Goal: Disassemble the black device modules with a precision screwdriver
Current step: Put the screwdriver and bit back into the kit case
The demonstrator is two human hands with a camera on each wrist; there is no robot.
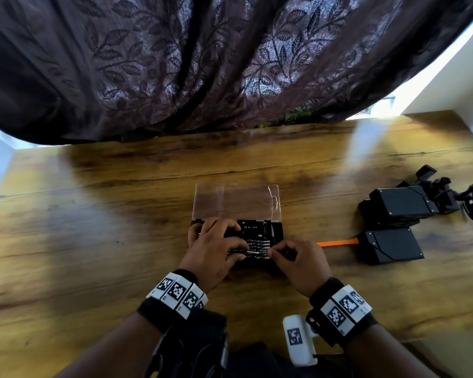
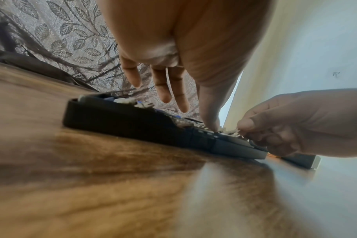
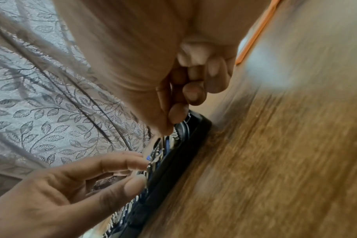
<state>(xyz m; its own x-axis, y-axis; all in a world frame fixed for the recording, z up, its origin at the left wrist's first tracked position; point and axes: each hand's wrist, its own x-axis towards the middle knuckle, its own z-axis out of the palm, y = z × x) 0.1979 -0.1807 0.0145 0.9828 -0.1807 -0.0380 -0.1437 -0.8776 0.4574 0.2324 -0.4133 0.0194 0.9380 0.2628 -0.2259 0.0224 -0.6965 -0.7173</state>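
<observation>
Modules [image 1: 393,222] lie right of the hands: left [image 1: 213,249] spread on bit case [image 1: 273,230], right [image 1: 298,261] pinching a bit.

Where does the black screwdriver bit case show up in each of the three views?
Head: bit case at centre, clear lid open, under both hands.
Left wrist: centre, a long black block on the table, running down to the right.
Right wrist: lower centre, seen edge-on.
Shared landmark: the leaf-patterned curtain behind.

Left hand [image 1: 212,253] spreads straight fingers over the bit case [image 1: 273,231]; right hand [image 1: 298,261], at its right, curls and seemingly pinches a bit.
</observation>
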